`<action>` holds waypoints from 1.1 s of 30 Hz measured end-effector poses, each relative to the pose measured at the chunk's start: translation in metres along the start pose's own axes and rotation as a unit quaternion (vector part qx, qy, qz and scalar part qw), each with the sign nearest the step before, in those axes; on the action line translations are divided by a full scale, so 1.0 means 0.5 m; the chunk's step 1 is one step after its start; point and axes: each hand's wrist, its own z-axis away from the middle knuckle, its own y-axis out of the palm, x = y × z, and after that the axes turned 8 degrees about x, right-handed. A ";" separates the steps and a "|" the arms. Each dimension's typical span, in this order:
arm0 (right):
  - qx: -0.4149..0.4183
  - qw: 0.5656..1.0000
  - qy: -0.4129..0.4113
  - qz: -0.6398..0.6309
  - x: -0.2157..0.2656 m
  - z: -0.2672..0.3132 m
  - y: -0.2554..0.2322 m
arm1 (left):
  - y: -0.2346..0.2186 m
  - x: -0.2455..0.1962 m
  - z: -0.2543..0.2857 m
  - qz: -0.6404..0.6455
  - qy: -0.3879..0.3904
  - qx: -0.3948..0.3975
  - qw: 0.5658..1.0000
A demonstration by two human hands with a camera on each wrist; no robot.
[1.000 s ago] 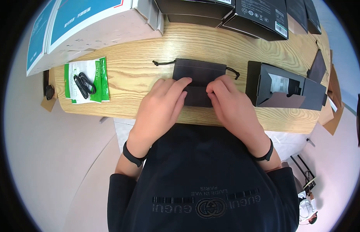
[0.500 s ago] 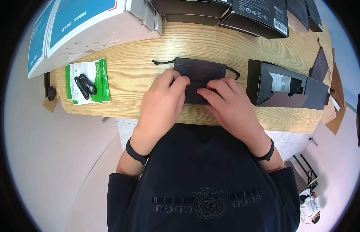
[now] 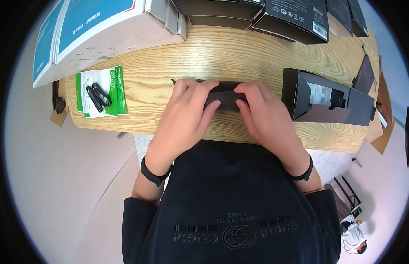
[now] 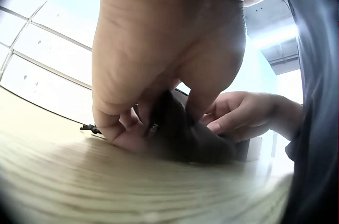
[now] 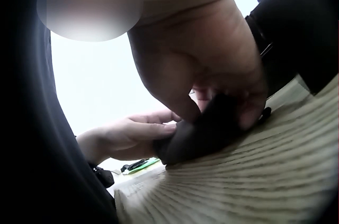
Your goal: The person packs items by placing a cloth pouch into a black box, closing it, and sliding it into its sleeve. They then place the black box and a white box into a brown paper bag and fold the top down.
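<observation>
A dark grey drawstring pouch [image 3: 226,97], bunched up into a narrow strip, lies between both hands at the middle of the wooden table. My left hand [image 3: 184,112] grips its left end, thumb on the near side and fingers over the far side. At the right end my right hand [image 3: 268,110] pinches it the same way. From the left wrist view, the dark cloth [image 4: 190,134] rises in a fold between thumb and fingers, low over the tabletop. A knotted cord end [image 4: 91,128] sticks out beyond the left fingers. In the right wrist view the fabric [image 5: 204,134] bulges under the right hand.
An opened black box [image 3: 321,97] stands on the right. On the left, a coiled black cable [image 3: 99,97] lies on green-and-white packets [image 3: 118,90]. White-and-blue boxes [image 3: 121,37] and black boxes [image 3: 294,20] line the back. The table's near edge [image 3: 112,130] runs close to my body.
The pouch lay flat with its lower part turned up; now it is gathered into a narrower strip, both hands gripping it. Its near edge has moved away from my body.
</observation>
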 end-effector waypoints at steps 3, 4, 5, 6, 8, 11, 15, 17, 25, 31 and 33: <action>-0.046 0.992 -0.011 0.117 0.001 -0.006 0.024 | 0.009 -0.004 -0.014 -0.081 0.001 -0.026 0.996; -0.046 0.992 -0.012 0.116 0.003 -0.008 0.028 | 0.011 -0.004 -0.018 -0.123 0.001 -0.039 0.992; -0.070 0.988 -0.014 0.138 0.005 -0.011 0.031 | 0.014 -0.003 -0.022 -0.124 0.000 -0.039 0.991; -0.094 0.982 -0.016 0.160 0.006 -0.012 0.032 | 0.017 -0.002 -0.026 -0.133 0.000 -0.048 0.990; -0.085 0.984 -0.024 0.157 -0.002 -0.015 0.030 | 0.022 0.001 -0.032 -0.144 0.000 -0.057 0.988; -0.072 0.988 -0.036 0.131 -0.008 -0.014 0.031 | 0.025 0.001 -0.037 -0.117 -0.032 -0.029 0.992; -0.020 0.992 -0.076 0.096 0.021 0.014 -0.019 | 0.023 -0.010 -0.040 -0.143 -0.013 -0.037 0.989; 0.024 0.992 -0.112 0.056 0.026 0.054 -0.068 | 0.020 -0.020 -0.039 -0.174 0.012 -0.051 0.983; -0.094 0.987 0.031 0.129 -0.058 0.188 -0.255 | 0.007 -0.022 -0.012 -0.171 0.100 0.032 0.980; -0.105 0.961 0.102 0.233 -0.122 0.221 -0.226 | 0.003 -0.015 -0.013 -0.283 0.075 0.055 0.955; -0.119 0.957 0.099 0.244 -0.114 0.228 -0.220 | 0.002 -0.030 -0.012 -0.284 0.038 0.052 0.957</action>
